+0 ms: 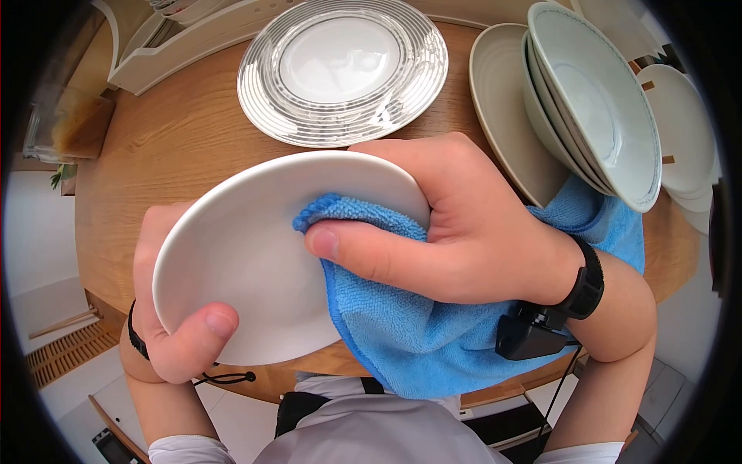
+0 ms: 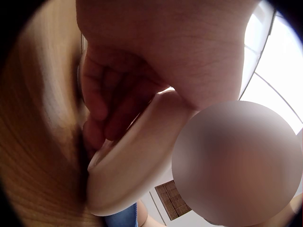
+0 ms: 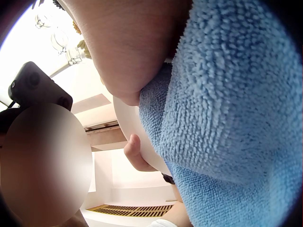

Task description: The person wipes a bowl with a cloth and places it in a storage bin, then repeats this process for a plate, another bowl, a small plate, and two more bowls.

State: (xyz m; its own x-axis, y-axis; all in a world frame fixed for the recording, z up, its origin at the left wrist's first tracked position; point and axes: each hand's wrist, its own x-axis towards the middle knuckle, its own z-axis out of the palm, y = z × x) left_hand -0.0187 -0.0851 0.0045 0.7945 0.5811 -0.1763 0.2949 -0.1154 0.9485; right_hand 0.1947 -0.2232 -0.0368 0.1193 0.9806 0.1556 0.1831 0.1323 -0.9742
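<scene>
A shallow white bowl [image 1: 251, 232] is held tilted over the wooden table, its inside facing the head camera. My left hand [image 1: 174, 309] grips its left rim, thumb on the inside; in the left wrist view the fingers [image 2: 125, 106] curl behind the bowl [image 2: 137, 165]. At the right rim my right hand [image 1: 471, 224] pinches a blue cloth [image 1: 417, 340] against the bowl, with the thumb inside and the other fingers mostly hidden behind. The cloth hangs below that hand and fills much of the right wrist view.
Beyond the bowl lies a silver-ringed plate [image 1: 270, 116] on the wooden table [image 1: 139, 155]. To the right, several stacked bowls [image 1: 603, 93] lean on a beige plate [image 1: 495, 85], close to the right wrist. White round plates [image 1: 684, 116] stand at the far right. A white rack [image 1: 178, 54] is at back left.
</scene>
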